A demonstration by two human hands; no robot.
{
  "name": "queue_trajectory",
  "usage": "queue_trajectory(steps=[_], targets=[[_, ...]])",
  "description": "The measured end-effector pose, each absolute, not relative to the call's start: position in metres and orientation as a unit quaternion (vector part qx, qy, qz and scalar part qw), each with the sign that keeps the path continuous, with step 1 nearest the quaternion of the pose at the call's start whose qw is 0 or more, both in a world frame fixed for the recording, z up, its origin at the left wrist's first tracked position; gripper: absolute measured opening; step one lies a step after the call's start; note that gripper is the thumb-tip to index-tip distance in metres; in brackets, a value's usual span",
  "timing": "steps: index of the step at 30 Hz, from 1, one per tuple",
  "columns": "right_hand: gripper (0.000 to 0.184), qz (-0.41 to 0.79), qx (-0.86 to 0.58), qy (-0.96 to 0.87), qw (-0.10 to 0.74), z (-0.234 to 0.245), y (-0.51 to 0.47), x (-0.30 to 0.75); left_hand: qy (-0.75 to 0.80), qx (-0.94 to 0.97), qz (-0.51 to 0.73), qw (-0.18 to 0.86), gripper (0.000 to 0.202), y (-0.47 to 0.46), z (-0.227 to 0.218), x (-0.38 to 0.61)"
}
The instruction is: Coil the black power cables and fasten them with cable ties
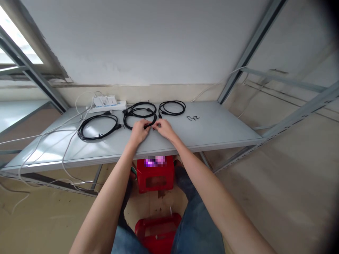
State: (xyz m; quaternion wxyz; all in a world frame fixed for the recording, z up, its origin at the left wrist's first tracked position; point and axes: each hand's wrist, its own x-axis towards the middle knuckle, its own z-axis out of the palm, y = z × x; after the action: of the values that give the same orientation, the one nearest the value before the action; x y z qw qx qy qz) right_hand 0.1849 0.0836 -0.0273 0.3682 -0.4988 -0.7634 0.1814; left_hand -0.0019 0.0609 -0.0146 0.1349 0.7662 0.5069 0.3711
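Observation:
Both my hands meet at the near side of a coiled black cable (140,118) lying in the middle of a grey metal shelf (212,130). My left hand (139,129) curls its fingers around the coil's near edge. My right hand (163,127) pinches the same cable beside it, fingers closed. A larger black coil (97,127) lies to the left, and a smaller black coil (172,107) lies behind my right hand. Two small black ties (192,118) rest on the shelf to the right.
A white power strip (107,104) with plugged-in adapters sits at the back left, white cords (66,137) trailing over the shelf's front edge. Slanted metal braces (251,46) flank the shelf. Red plastic stools (155,174) stand on the floor between my legs.

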Motion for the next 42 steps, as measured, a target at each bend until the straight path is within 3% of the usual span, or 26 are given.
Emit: queue_trajectory(steps=[4, 14, 24, 31, 36, 42], targets=[[0.005, 0.203, -0.493, -0.759, 0.373, -0.025, 0.082, 0.186, 0.503, 0.768, 0.373, 0.135, 0.031, 0.060, -0.014, -0.002], [0.003, 0.222, -0.494, -0.751, 0.377, -0.020, 0.077, 0.186, 0.492, 0.767, 0.386, 0.143, 0.030, 0.064, -0.018, -0.003], [0.014, 0.255, -0.466, -0.725, 0.438, -0.022, 0.071, 0.185, 0.496, 0.773, 0.369, 0.144, 0.032, 0.060, -0.016, -0.001], [0.020, 0.185, -0.492, -0.743, 0.414, -0.019, 0.065, 0.182, 0.487, 0.781, 0.369, 0.128, 0.032, 0.056, -0.016, 0.002], [0.009, 0.191, -0.483, -0.736, 0.434, -0.020, 0.068, 0.185, 0.504, 0.773, 0.366, 0.122, 0.031, 0.052, -0.012, 0.002], [0.025, 0.227, -0.482, -0.747, 0.398, -0.024, 0.076, 0.190, 0.512, 0.772, 0.356, 0.123, 0.028, 0.054, -0.011, 0.002]])
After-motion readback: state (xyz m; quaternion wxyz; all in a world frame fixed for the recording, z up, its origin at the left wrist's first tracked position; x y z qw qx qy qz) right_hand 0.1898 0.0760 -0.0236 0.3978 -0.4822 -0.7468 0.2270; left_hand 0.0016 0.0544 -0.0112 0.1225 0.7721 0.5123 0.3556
